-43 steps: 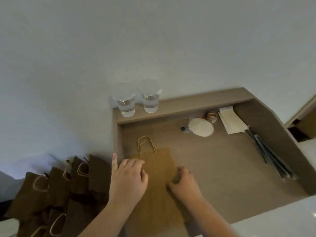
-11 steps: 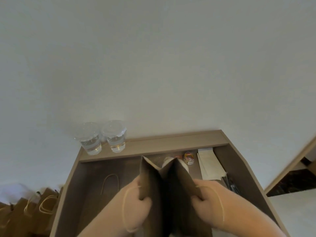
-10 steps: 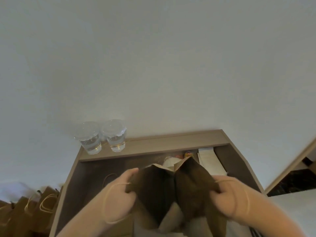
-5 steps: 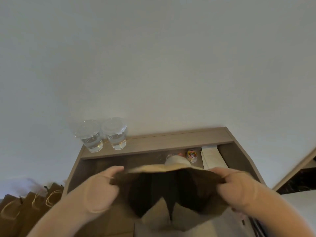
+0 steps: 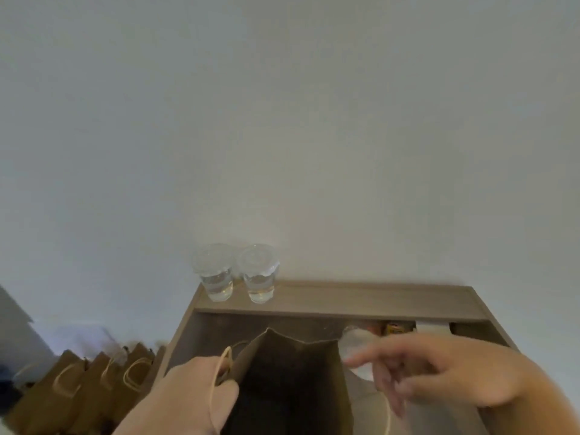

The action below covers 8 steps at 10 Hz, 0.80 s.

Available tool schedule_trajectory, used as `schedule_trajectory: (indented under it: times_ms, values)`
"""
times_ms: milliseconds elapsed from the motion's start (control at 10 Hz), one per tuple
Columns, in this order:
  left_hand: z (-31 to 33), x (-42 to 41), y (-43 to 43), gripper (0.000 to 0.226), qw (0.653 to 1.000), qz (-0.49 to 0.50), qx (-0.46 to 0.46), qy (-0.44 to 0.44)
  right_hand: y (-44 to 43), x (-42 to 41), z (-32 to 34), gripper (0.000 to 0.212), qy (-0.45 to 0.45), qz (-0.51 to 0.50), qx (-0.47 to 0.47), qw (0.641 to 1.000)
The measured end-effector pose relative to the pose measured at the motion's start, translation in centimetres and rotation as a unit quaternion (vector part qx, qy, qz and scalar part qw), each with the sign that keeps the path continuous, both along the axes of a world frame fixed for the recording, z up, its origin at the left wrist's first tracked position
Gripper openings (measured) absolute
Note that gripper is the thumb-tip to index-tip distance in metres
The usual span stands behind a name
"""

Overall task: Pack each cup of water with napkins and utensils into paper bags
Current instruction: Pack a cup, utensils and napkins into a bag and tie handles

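A: Filling the whole upper frame, pale wall point(image 5: 282, 120). Below it, lower centre to right, a wooden desk point(image 5: 361, 300) with a raised back ledge.

B: Bottom centre, over the desk's recess, the paper bag point(image 5: 292, 387), mouth wide open, dark inside.

A: Just left of it, the left hand point(image 5: 194, 401), curled tight on the bag's left rim, handle loop draped over the knuckles.

B: Lower right, the right hand point(image 5: 455, 378), blurred, fingers spread and loose, gripping nothing. Touching the bag's right side or not? Cannot tell.

A: Lower left corner, off the desk, a row of brown bags point(image 5: 78, 387), handles showing.

B: On the ledge's left end, two lidded cups of water point(image 5: 216, 279), side by side.

A: Smallest last, behind those right fingers: a sliver of white napkins point(image 5: 431, 327), a little colourful tub point(image 5: 394, 328), a clear round thing point(image 5: 353, 340), too blurred to name.
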<state>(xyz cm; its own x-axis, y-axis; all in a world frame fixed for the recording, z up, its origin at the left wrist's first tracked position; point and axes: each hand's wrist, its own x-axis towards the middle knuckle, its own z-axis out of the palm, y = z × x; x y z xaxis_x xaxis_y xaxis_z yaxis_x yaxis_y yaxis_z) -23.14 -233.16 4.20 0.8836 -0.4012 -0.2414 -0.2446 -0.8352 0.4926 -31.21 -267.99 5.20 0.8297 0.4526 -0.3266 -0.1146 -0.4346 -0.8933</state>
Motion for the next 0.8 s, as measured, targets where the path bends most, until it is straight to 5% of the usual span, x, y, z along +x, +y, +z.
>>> schedule_trajectory:
  times_ms: [100,200,300,600,800]
  values:
    - [0.0,-0.3,1.4,0.026,0.998,0.056,-0.013,0.005,1.2,7.7,1.2,0.031,-0.113,-0.158,-0.057,0.979]
    - [-1.0,0.1,2.4,0.031,0.998,0.065,-0.004,0.009,5.6,14.7,0.0,0.055,-0.17,-0.246,-0.168,0.939]
    - [-0.9,0.1,3.7,0.023,0.992,0.116,-0.036,0.022,10.7,21.8,-2.4,0.12,-0.178,-0.245,-0.212,0.929]
    - [-0.6,-0.1,5.3,0.018,0.976,0.192,-0.047,0.087,14.3,26.7,-5.1,0.119,-0.165,-0.252,-0.306,0.903]
    - [-2.2,0.6,3.6,0.031,0.98,0.177,-0.029,0.08,12.9,20.6,0.5,0.134,-0.152,-0.222,-0.33,0.905]
